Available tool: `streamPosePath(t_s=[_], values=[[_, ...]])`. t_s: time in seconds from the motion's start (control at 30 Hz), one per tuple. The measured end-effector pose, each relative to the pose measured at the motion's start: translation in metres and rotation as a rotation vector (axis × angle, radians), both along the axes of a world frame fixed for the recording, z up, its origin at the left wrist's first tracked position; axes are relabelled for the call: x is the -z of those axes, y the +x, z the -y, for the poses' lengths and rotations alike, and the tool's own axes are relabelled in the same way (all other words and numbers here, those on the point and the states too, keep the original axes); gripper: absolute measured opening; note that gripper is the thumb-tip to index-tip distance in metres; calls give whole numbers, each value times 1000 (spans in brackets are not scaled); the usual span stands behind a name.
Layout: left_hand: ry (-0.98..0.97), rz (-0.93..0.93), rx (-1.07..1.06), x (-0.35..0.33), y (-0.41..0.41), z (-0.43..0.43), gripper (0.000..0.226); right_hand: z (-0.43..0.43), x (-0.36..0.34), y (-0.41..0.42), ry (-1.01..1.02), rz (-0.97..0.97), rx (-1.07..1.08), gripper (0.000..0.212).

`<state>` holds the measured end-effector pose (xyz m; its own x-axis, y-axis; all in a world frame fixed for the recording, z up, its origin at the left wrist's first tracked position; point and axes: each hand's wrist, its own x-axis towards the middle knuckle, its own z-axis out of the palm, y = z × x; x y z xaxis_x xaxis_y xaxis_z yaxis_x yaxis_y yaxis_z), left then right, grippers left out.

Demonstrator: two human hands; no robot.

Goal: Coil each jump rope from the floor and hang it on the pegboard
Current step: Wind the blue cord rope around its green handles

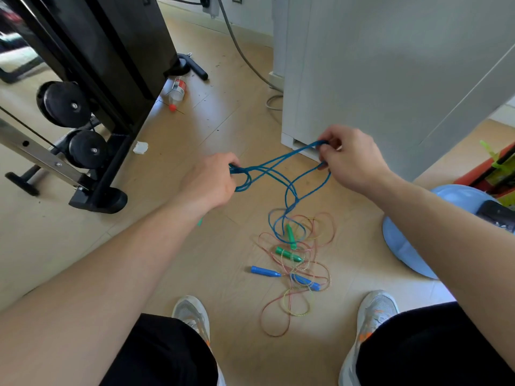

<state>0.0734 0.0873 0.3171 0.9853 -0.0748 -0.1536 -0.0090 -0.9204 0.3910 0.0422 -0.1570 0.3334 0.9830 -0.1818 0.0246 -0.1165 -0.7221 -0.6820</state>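
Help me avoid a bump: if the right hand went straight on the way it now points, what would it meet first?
Probably the white cabinet, whose lower corner lies just beyond the right hand. That hand grips the blue rope and points up-left. Depth is unclear, so it might pass in front.

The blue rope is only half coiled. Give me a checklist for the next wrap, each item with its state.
1. Left hand grips gathered loops of the blue rope: ok.
2. Right hand pinches the strands: ok.
3. Rope's tail clear of the thin rope pile: not ok, it drops into it.
4. Green handle lifted off the floor: cannot tell.
5. Pegboard in view: not ok.
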Motion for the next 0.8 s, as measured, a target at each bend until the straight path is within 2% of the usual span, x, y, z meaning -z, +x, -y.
streamPosePath(t_s=[0.13, 0.37, 0.5, 0.6, 0.67, 0.8], values=[[-25, 60, -50, -1, 4, -2, 36, 8, 3, -1, -49, -40, 78, 18], [-98, 127, -49, -1, 5, 1, 32, 13, 17, -1, -296, -199, 94, 20], [-216, 84, -149, -5, 10, -8, 30, 28, 17, -3, -466, -409, 100, 25], [-292, 66, -105, -8, 8, -7, 32, 26, 14, -6, -583, -542, 2, 35], [-361, 48, -11, -11, 3, 0, 34, 15, 14, -5, -517, -461, -121, 55], [-495, 0, 204, -17, -11, 22, 34, -32, 1, -11, -84, -242, -379, 70]])
